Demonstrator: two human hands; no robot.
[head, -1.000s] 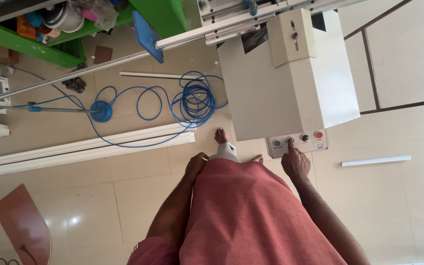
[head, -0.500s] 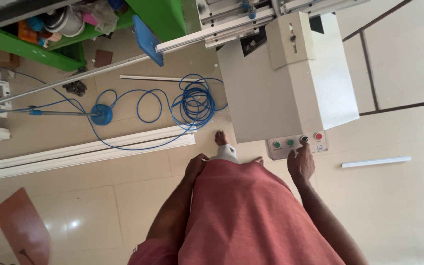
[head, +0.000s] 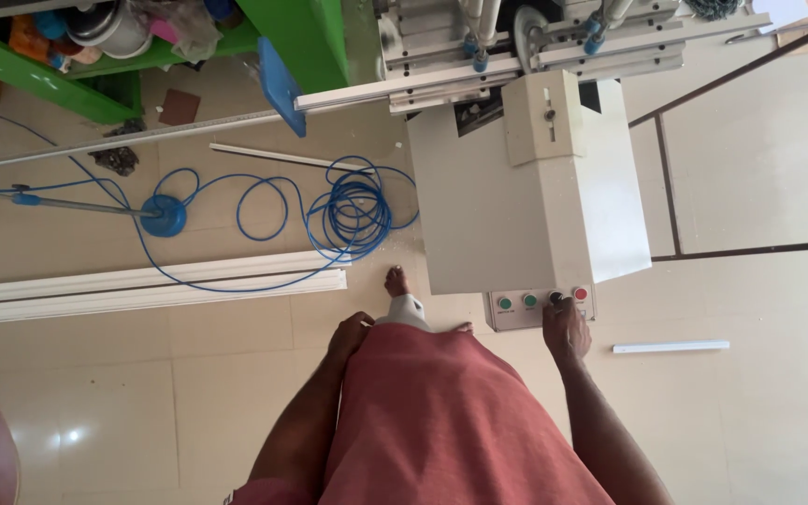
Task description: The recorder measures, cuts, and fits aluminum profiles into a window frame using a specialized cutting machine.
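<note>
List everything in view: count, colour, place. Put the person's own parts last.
machine cabinet: one, white, upper middle, standing on the floor
control panel: one, pale, with two green buttons, a black knob and a red button, at the cabinet's near edge
hose: one, blue, coiled on the floor left of the cabinet
round base: one, blue, left of the coils
long profiles: a white bundle, lying on the floor at left
short strip: one, white, on the floor at right
green frame: one, top left, with clutter on it
tiled floor: beige
left hand: hanging beside the red garment, holding nothing
right hand: fingertips at the black knob
</note>
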